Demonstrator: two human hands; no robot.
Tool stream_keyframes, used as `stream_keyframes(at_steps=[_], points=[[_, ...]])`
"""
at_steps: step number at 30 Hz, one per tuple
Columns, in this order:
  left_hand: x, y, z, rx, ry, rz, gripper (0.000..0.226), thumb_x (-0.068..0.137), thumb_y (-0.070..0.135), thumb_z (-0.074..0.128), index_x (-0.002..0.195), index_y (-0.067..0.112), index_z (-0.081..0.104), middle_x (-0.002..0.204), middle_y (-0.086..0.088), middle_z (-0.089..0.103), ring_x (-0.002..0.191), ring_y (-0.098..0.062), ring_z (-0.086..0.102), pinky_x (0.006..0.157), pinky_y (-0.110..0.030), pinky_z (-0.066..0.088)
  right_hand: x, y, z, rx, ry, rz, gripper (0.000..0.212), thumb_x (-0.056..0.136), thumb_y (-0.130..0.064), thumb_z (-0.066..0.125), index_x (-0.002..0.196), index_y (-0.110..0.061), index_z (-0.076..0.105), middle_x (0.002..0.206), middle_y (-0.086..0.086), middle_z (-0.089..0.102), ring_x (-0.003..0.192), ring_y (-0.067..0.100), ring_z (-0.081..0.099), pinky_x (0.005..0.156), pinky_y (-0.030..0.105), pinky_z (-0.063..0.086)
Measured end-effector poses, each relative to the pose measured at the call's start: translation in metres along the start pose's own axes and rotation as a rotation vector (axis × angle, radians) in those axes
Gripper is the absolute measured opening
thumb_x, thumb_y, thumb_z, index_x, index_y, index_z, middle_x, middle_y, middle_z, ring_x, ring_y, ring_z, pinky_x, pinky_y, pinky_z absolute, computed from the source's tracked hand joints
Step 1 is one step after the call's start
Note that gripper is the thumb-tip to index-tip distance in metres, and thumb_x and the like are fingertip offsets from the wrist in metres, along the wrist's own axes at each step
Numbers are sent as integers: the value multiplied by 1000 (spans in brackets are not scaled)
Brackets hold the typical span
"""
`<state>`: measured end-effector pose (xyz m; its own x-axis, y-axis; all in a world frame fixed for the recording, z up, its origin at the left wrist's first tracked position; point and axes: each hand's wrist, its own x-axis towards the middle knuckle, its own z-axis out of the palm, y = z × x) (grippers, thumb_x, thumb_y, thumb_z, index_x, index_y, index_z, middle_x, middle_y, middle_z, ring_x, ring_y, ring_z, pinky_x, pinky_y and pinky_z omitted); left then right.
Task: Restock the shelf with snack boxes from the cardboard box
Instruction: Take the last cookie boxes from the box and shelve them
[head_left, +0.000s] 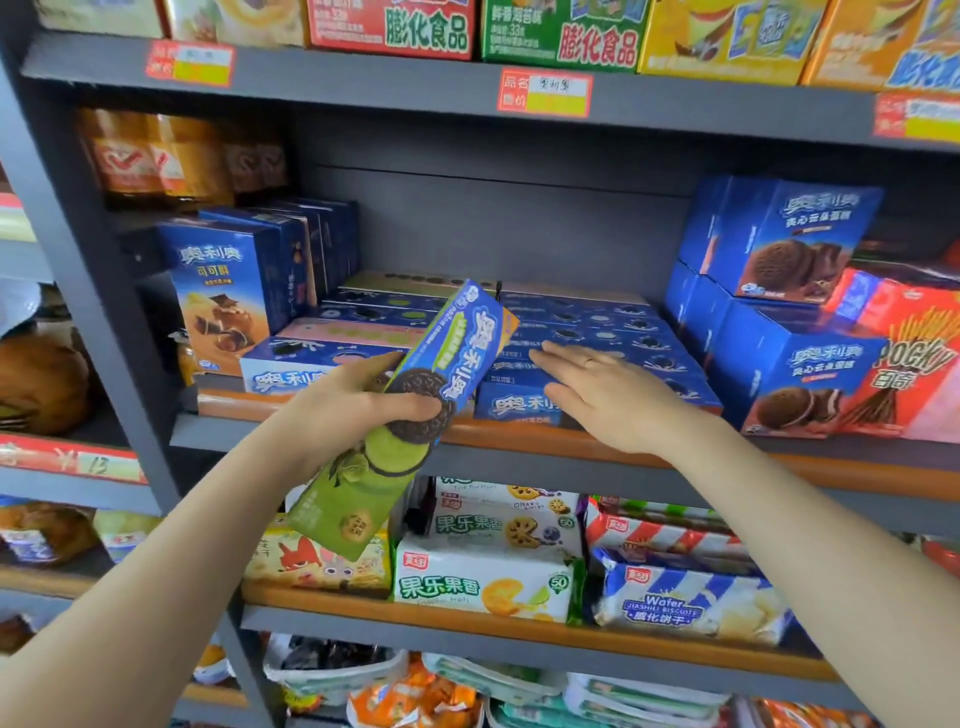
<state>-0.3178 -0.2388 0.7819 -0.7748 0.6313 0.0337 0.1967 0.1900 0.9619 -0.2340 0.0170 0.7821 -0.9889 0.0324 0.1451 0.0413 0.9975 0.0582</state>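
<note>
My left hand (358, 402) grips a long blue and green cookie box (410, 415), tilted with its blue end up toward the middle shelf (571, 441). Its green end hangs down in front of the shelf below. My right hand (605, 392) lies flat, fingers straight, on top of a stack of flat blue cookie boxes (597, 332) on the middle shelf. A second stack of flat cookie boxes (337, 343) lies to the left of it. The cardboard box is not in view.
Upright blue boxes (244, 275) stand at the left of the middle shelf. Larger blue boxes (779, 312) and a red Pocky box (914, 364) fill the right. Biscuit packs (493, 566) sit on the shelf below, colourful cartons (561, 31) above. The dark shelf post (104, 312) rises at left.
</note>
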Motion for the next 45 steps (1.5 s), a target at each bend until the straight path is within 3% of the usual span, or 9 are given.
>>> stream_keyframes(at_steps=[3, 7, 12, 15, 20, 25, 31, 38, 45], points=[[-1, 4, 6, 39, -47, 40, 55, 68, 20, 78, 118, 30, 57, 105, 1, 72, 91, -13, 69, 84, -31, 52, 4, -9, -3, 30, 56, 0, 53, 98, -43, 23, 147, -23, 18, 156, -3, 15, 143, 14, 12, 114, 34, 13], [-12, 11, 15, -6, -36, 120, 66, 61, 21, 81, 121, 33, 54, 94, -1, 74, 86, -17, 70, 78, -27, 55, -15, -32, -20, 828, 354, -6, 47, 90, -50, 41, 132, -31, 45, 136, -15, 49, 129, -1, 38, 108, 22, 27], [-17, 23, 42, -299, -31, 180, 53, 63, 26, 75, 112, 19, 58, 99, -4, 73, 88, -19, 70, 74, -27, 56, -39, -64, -18, 1230, 209, -61, 70, 73, -42, 62, 136, -28, 34, 124, -13, 56, 102, 2, 62, 92, 29, 47], [-14, 27, 62, -546, -46, 234, 45, 73, 26, 64, 115, 14, 55, 96, 0, 73, 83, -16, 70, 66, -27, 56, -56, -66, -16, 1132, 178, -40, 91, 69, -43, 72, 141, -36, 18, 130, -20, 48, 107, -1, 58, 96, 26, 46], [-8, 25, 97, -667, -119, 295, 36, 85, 27, 57, 118, 12, 55, 103, 1, 71, 94, -14, 67, 79, -30, 56, -71, -47, -28, 849, 282, -4, 81, 69, -43, 74, 137, -36, 31, 108, -36, 53, 98, -18, 50, 82, 2, 35], [2, 34, 93, 106, 250, 253, 17, 86, 29, 59, 77, 18, 67, 76, 4, 68, 68, -2, 58, 67, -15, 45, -71, -1, -51, 381, 357, 35, 81, 76, -43, 68, 143, -32, 24, 138, -3, 45, 125, 20, 44, 100, 42, 40], [29, 42, 63, 593, 496, 423, 8, 82, 18, 60, 75, 21, 62, 66, 13, 60, 59, 2, 52, 64, -13, 42, -15, 55, -58, -72, 347, 55, 74, 84, -44, 58, 144, -30, 16, 135, 9, 44, 118, 35, 45, 93, 45, 36], [99, 45, 29, 970, 40, 227, 56, 83, 56, 50, 132, 30, 48, 141, 2, 47, 126, -19, 46, 107, -29, 31, 80, 97, -33, -235, 249, 175, 73, 86, -50, 53, 144, -25, 17, 138, 13, 41, 123, 33, 40, 97, 44, 30], [133, 34, 23, 1073, -338, 287, 80, 63, 77, 30, 137, 46, 30, 153, 13, 19, 140, -8, 20, 113, -27, 13, 136, 140, -26, -174, 97, 223, 78, 85, -56, 51, 147, -32, 12, 149, 14, 28, 132, 34, 32, 104, 46, 28]])
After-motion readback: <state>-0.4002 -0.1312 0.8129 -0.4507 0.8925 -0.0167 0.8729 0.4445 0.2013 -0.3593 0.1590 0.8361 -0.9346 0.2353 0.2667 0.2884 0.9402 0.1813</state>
